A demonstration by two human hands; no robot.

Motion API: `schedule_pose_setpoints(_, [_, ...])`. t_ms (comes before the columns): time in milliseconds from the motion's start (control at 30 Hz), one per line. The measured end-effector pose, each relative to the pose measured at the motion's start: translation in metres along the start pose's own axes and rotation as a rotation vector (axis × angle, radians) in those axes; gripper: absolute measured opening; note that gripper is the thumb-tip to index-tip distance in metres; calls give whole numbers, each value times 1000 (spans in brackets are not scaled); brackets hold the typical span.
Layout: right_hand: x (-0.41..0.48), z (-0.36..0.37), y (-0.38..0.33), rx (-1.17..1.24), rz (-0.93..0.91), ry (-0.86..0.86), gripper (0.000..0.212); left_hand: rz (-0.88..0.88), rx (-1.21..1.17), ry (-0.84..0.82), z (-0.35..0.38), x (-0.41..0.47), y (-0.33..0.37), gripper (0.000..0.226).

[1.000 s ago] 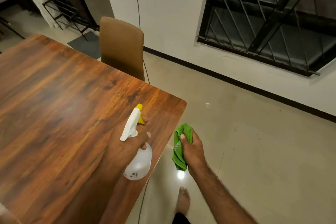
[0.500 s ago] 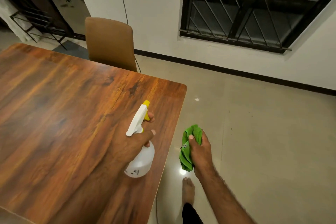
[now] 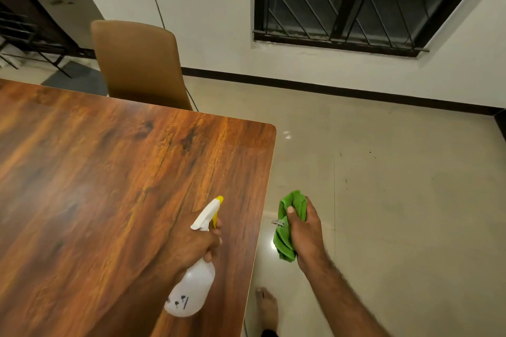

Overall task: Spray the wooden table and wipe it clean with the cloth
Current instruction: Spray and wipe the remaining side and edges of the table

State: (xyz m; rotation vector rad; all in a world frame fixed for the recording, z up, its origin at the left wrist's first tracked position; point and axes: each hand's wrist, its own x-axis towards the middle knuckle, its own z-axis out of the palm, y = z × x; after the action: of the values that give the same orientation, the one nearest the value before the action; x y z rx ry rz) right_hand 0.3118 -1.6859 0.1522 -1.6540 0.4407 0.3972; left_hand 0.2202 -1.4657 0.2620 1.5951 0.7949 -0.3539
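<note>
My left hand (image 3: 195, 245) grips the spray bottle (image 3: 191, 291) above the wooden table (image 3: 95, 186); my right hand (image 3: 305, 230), off its edge, clutches the green cloth (image 3: 287, 238).

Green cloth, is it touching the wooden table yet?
Apart. The head view shows the green cloth bunched in the right hand, with floor visible between it and the wooden table.

The translucent white spray bottle (image 3: 191, 293), with its yellow nozzle tip and trigger, sits tilted in my left hand (image 3: 191, 243) over the wooden table (image 3: 95, 172) near its right edge, nozzle aimed toward the far side. The tabletop is glossy reddish-brown with a rounded corner. The green cloth (image 3: 284, 238) is bunched in my right hand (image 3: 306, 235), just off that edge.
</note>
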Motion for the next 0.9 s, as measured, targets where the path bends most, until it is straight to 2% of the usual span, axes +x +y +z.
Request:
schedule_pose_setpoints(133, [24,14,-11,-11,-24,-4,40,-10,-24,-4,-8,10,-12,29])
schedule_pose_setpoints(267, [54,27,-29,-164,-77,-23,65,-22,-64,-2,-13,16,-17,41])
schedule_pose_setpoints(367, [75,42,-58,-339,-259,-72,65,-21,-58,18,-17,24,-20,45])
schedule_pose_setpoints(500, [119,72,-78,-632,-589,-74,60,15,-88,27,-23,37,-20,49])
schedule_pose_setpoints(633, [154,98,-62,-855,-731,-208,63,75,-119,-5,-21,52,-9,51])
schedule_pose_setpoints(733, [141,105,-35,-1078,-885,-311,70,33,-87,32,-22,69,-7,56])
schedule_pose_setpoints(833, [127,101,-12,-1081,-1001,-336,70,47,-66,26,-20,85,3,58])
schedule_pose_setpoints(900, [137,100,-8,-1057,-1041,-320,69,89,-56,29,-15,95,17,45])
